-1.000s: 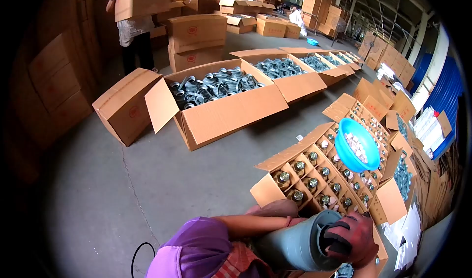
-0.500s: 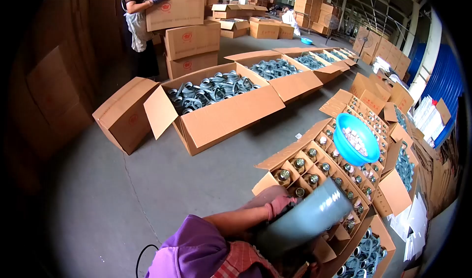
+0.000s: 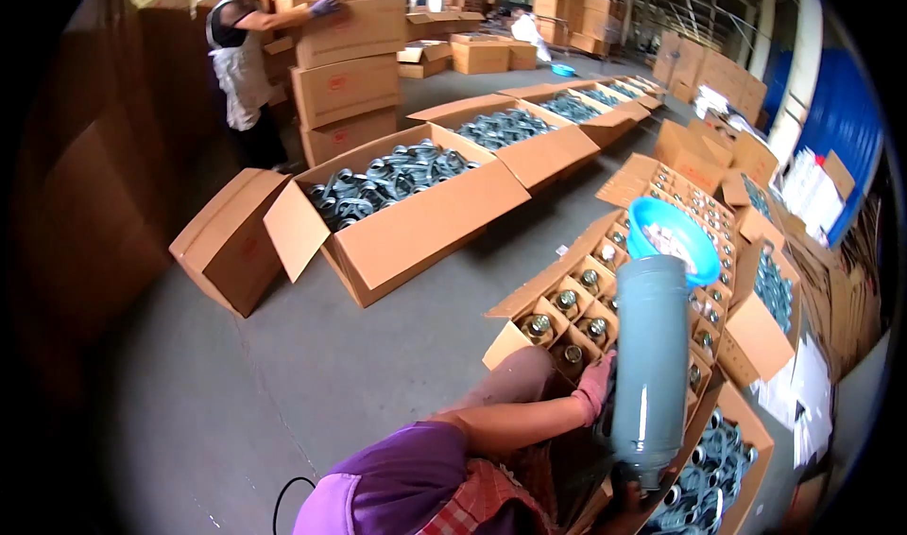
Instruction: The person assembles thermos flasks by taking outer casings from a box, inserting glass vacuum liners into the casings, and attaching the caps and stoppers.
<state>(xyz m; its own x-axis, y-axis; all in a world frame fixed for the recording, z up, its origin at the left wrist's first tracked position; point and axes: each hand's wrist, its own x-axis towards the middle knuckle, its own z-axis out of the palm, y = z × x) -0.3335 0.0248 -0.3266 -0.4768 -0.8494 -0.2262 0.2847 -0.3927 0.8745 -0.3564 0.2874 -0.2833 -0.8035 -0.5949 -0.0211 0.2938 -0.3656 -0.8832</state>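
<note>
A large blue-grey glass jar [image 3: 650, 355] stands nearly upright in view, its narrower neck end pointing down. My left hand [image 3: 595, 388], in a pink glove, is against the jar's left side with its fingers partly hidden. Near the neck, my right hand [image 3: 631, 492] is dark and mostly in shadow, and seems to grip that lower end. Just left of the jar, glass bottles with metallic tops [image 3: 566, 301] stand in the cells of a divided carton [image 3: 510, 344].
A blue basin [image 3: 704, 251] with small pale pieces sits on the divided cartons. Open boxes [image 3: 425, 228] of grey-green strapped lids run along the left. Another such box [image 3: 756, 431] is at lower right. A co-worker [image 3: 241, 72] touches stacked cartons [image 3: 345, 91].
The jar has swung from a slanted position to nearly upright and shifted right. My left hand has moved right with it. The co-worker still has a hand on the stacked carton.
</note>
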